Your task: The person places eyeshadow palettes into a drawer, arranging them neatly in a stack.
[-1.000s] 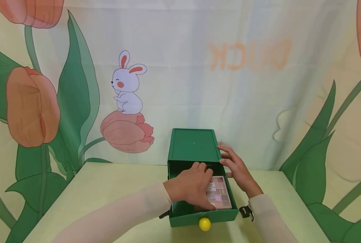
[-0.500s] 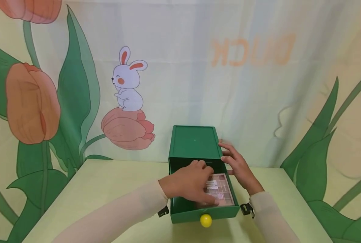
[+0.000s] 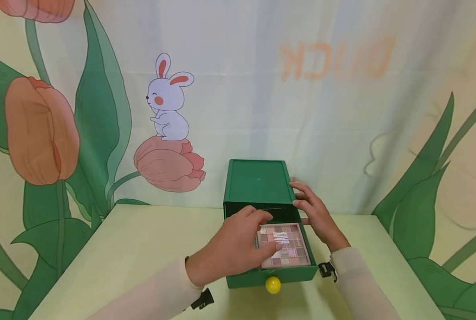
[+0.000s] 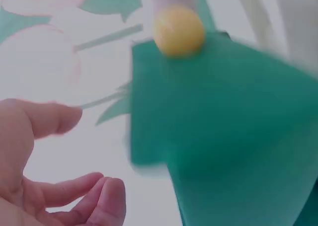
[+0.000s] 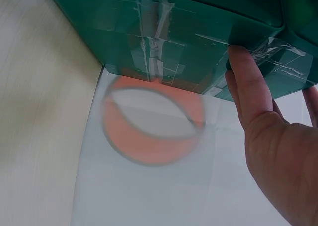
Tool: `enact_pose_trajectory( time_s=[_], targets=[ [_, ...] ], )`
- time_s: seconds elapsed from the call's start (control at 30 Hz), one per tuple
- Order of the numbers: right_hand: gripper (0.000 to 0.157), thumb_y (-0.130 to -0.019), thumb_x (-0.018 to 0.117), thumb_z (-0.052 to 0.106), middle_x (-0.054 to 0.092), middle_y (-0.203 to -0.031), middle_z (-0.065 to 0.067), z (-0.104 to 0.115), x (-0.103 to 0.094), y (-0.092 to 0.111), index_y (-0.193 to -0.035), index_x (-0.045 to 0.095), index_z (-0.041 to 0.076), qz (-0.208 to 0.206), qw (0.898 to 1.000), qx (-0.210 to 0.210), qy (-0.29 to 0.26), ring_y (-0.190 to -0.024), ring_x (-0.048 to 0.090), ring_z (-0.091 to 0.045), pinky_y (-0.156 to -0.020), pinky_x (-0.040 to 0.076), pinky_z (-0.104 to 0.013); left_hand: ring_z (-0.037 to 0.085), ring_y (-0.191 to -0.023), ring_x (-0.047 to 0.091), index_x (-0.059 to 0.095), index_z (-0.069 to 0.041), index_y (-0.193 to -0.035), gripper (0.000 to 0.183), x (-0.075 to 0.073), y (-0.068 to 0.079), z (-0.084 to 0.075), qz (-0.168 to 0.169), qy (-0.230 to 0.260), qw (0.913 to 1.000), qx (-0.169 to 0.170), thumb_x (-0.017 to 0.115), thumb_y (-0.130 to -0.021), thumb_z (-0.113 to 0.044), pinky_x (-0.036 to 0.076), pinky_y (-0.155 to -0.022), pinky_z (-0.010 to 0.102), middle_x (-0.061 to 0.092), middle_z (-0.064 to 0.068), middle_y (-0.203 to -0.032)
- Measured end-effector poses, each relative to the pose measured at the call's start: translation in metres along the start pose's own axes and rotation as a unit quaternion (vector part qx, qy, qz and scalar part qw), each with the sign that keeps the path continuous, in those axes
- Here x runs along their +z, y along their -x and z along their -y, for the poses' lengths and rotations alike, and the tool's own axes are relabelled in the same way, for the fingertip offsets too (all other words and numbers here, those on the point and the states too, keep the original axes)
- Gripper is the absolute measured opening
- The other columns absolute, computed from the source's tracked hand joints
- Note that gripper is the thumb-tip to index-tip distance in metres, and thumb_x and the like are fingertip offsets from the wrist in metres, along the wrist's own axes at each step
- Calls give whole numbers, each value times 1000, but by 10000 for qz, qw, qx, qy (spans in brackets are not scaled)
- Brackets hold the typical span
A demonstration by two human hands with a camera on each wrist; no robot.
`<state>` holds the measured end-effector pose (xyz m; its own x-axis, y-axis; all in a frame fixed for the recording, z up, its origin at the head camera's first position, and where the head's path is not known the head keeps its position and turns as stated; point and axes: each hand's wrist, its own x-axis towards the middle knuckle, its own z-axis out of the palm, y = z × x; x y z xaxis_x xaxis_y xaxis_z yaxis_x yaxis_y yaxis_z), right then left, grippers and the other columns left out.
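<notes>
A green drawer box (image 3: 260,181) stands near the back of the table with its drawer (image 3: 246,281) pulled out toward me. On the drawer's front is a yellow ball knob (image 3: 273,285). A pinkish eyeshadow palette (image 3: 290,253) with a grid of pans lies in the right part of the drawer. My left hand (image 3: 231,244) hovers over the drawer's left side, overlapping the palette's left edge. In the left wrist view, that hand's thumb and fingers are apart with nothing between them. My right hand (image 3: 319,218) rests against the box's right side, thumb at its wall (image 5: 198,62).
Clear tape (image 5: 156,42) runs along the box's side in the right wrist view. A curtain (image 3: 238,89) printed with tulips and a rabbit hangs right behind the pale table (image 3: 142,240).
My left hand has let go of the palette and drawn back to the left, so more of the palette shows. The right hand stays on the box.
</notes>
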<state>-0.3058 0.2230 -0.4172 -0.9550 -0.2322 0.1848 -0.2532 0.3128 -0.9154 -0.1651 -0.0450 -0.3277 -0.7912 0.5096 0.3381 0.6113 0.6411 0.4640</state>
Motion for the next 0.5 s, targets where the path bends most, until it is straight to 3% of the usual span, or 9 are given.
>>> enact_pose_trajectory(
  time_s=[0.13, 0.27, 0.5],
  targets=[
    [54, -110, 49, 37, 46, -159, -19, 1, -1, 0, -163, 37, 37, -27, 10000, -67, 64, -141, 50, -50, -98, 53, -71, 6, -90, 59, 70, -9, -130, 44, 5, 26, -12, -581, 399, 9975, 53, 78, -95, -33, 54, -75, 17, 69, 1, -111],
    [54, -110, 49, 36, 45, -160, -18, 0, -2, 1, -163, 38, 38, -75, 9999, -87, 102, -142, 50, -49, -97, 54, -68, 8, -94, 65, 70, -10, -129, 43, 17, 52, -20, -637, 1170, 9911, 41, 80, -95, -34, 58, -79, 17, 69, 1, -115],
    [54, -110, 48, 37, 44, -162, -18, 1, 1, 2, -163, 37, 37, -61, 9998, -41, 167, -143, 49, -49, -99, 51, -73, 1, -88, 61, 73, -10, -118, 38, 51, 83, -27, -888, 2285, 9658, -839, 81, -94, -38, 60, -81, 20, 68, 1, -103]
  ],
)
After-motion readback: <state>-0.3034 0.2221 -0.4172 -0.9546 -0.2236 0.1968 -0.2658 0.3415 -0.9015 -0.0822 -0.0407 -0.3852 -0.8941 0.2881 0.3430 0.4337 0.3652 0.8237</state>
